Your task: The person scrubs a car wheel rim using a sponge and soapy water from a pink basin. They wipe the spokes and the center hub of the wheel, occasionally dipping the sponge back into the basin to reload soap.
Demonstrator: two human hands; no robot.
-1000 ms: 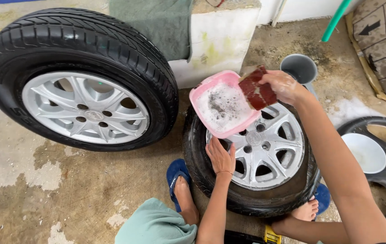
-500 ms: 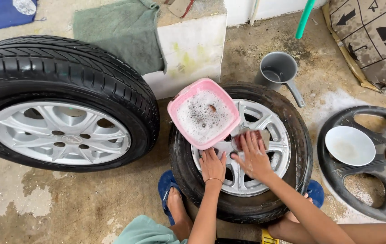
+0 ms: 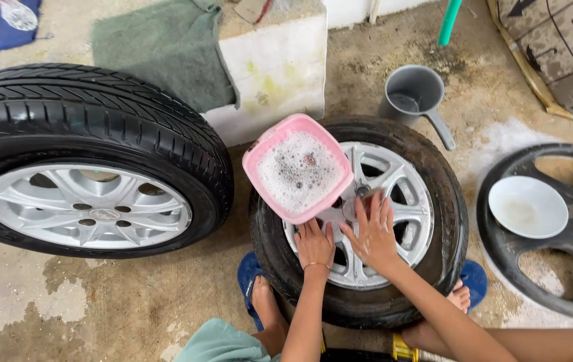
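Two hands are pressing the silver alloy wheel (image 3: 380,221): left hand (image 3: 314,245) lying flat beside the pink square suds tub (image 3: 298,167); right hand (image 3: 372,231) fingers spreading wide, possibly covering a sponge.

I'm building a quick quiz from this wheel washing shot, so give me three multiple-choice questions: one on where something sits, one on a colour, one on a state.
1. Where does the pink tub sit?
A. On the wheel lying in front of the person
B. On the green cloth
C. Inside the grey scoop

2. What colour is the bowl on the dark wheel cover at the right?
A. Red
B. White
C. Blue

3. What state is the pink tub in?
A. Empty and dry
B. Tipped over
C. Upright, holding foamy water

Answers: 1 A, the tub rests on the silver rim under the hands, left hand and right hand. 2 B, the bowl is plainly white against the dark cover. 3 C, suds fill the tub, which stands open side up.
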